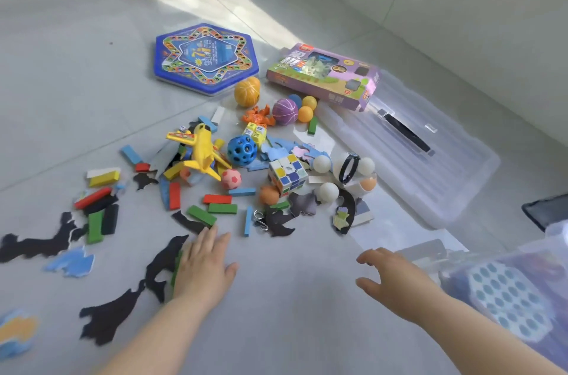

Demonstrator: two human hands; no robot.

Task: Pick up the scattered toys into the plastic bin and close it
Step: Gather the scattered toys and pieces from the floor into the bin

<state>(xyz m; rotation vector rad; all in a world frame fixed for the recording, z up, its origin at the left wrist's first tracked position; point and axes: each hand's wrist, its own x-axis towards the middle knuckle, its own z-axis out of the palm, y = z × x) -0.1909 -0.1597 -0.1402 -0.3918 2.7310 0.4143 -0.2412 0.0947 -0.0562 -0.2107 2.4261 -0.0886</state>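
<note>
Hexagonal board (206,58) marked "7", purple box (322,76)

purple box (322,75): "象棋" | hex board (206,58): "7", rest too blurry

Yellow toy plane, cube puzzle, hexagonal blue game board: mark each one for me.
yellow toy plane (203,149), head view, on the middle of its body.
cube puzzle (287,173), head view, on its top face.
hexagonal blue game board (206,56), head view, on the centre of its printed star.
</note>
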